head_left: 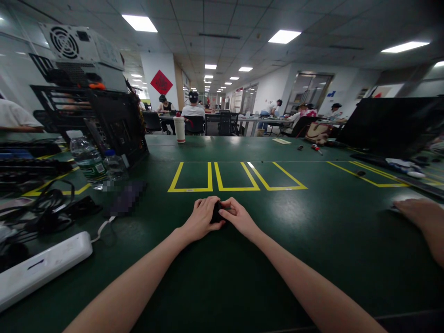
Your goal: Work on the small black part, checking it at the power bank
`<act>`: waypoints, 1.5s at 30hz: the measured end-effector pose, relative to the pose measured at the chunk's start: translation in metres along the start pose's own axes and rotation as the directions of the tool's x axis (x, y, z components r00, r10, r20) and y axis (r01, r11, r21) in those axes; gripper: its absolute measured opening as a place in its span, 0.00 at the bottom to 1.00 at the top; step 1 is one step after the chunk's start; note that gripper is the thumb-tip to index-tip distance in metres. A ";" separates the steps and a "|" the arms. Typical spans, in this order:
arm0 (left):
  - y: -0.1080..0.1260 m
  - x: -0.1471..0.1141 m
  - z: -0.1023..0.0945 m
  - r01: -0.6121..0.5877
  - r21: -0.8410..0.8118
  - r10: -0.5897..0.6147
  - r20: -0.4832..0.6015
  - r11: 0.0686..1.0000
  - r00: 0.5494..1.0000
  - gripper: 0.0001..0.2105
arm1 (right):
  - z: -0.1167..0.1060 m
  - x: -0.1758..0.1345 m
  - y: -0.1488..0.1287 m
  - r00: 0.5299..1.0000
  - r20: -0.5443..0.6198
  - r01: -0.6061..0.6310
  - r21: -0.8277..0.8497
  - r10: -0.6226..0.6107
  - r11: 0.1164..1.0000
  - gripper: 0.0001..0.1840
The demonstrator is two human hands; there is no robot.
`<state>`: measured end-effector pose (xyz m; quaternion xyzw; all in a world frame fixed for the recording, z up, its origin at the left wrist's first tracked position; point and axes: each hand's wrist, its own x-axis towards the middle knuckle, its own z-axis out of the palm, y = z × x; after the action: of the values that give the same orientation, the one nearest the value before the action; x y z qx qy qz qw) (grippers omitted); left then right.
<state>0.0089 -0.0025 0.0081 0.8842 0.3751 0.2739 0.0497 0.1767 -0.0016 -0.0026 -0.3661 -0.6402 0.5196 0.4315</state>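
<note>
A small black object (217,213) is between my two hands on the green table, mostly covered by fingers; its kind cannot be made out. My left hand (201,218) curls around its left side, thumb low and fingers over the top. From the right, my right hand (240,219) pinches at its edge with thumb and forefinger. Just beyond my hands, yellow tape outlines (238,188) mark several rectangles on the table (222,277).
On the left are a white power strip (45,270), tangled black cables (52,208), water bottles (88,162) and an open computer case (118,125). A white cup (179,129) stands at the far edge. Another person's hand (419,215) rests at right, near a dark monitor (388,125).
</note>
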 end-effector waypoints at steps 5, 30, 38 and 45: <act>0.000 0.002 -0.001 0.015 -0.002 -0.015 0.013 1.000 1.000 0.25 | 0.001 0.000 -0.002 1.000 -0.026 -0.012 -0.042 0.011 0.999 0.13; -0.003 0.003 -0.003 0.051 -0.063 -0.048 0.037 0.997 0.998 0.22 | 0.002 0.000 -0.010 0.997 -0.046 -0.067 -0.097 0.062 0.993 0.15; -0.003 0.004 -0.003 0.041 -0.057 -0.038 0.052 0.998 0.998 0.23 | -0.001 -0.004 -0.009 0.998 0.036 -0.048 0.001 0.048 0.999 0.14; -0.004 0.004 0.000 0.017 -0.048 -0.016 0.024 0.999 1.000 0.24 | 0.000 -0.001 -0.004 1.000 0.001 0.016 -0.017 -0.016 1.000 0.11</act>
<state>0.0089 0.0032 0.0089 0.8828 0.3751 0.2718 0.0776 0.1766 -0.0031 0.0014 -0.3643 -0.6476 0.5109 0.4323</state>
